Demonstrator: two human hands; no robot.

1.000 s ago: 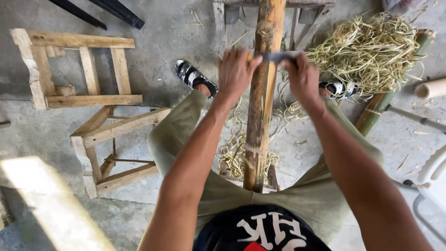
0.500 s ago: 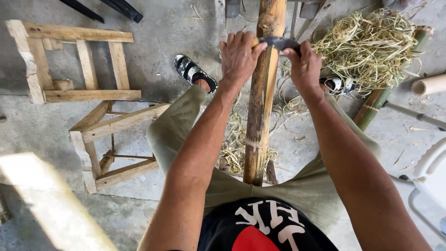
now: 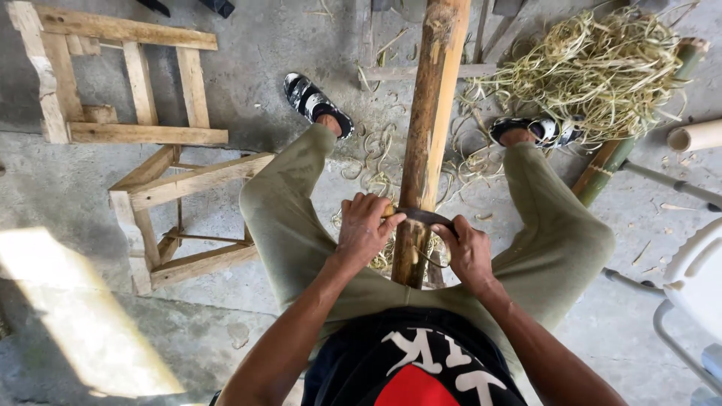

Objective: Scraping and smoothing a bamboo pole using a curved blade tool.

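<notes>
Concrete floor strewn with shavings; bamboo pole being scraped, curved blade clenched by left hand and right hand, another firm stroke judged necessary.

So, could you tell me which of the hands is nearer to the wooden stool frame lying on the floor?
Left. The left hand grips the blade on the stool frame side of the bamboo pole; the right hand is beyond the pole.

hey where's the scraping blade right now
In the head view the curved blade lies across the bamboo pole at lower centre, between the knees, gripped by the left hand and right hand.
</notes>
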